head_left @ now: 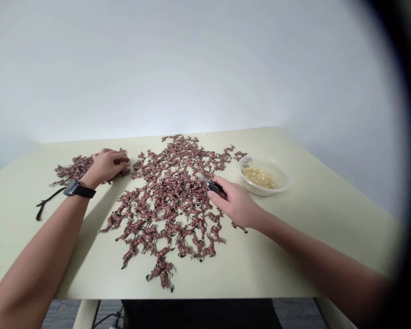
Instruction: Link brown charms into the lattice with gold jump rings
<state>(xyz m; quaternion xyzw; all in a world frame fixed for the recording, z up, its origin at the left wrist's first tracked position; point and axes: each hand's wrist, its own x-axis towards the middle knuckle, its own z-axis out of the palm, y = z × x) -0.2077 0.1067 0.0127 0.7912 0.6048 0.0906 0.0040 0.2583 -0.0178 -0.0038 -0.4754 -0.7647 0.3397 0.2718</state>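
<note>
A wide scatter of small reddish-brown reindeer figures (pixel 167 201) covers the middle of the pale green table (pixel 315 214). My left hand (pixel 104 167) rests, fingers curled, on figures at the edge of a smaller heap (pixel 73 171) at the far left; a black watch sits on that wrist. My right hand (pixel 234 203) lies at the right edge of the big scatter and grips small black-handled scissors (pixel 208 183) whose metal blades point up and left over the figures.
A clear plastic bowl (pixel 263 176) holding small golden pieces stands to the right of the scatter, beyond my right hand. A black strap (pixel 46 203) lies on the table at the left. A plain white wall rises behind the table's far edge.
</note>
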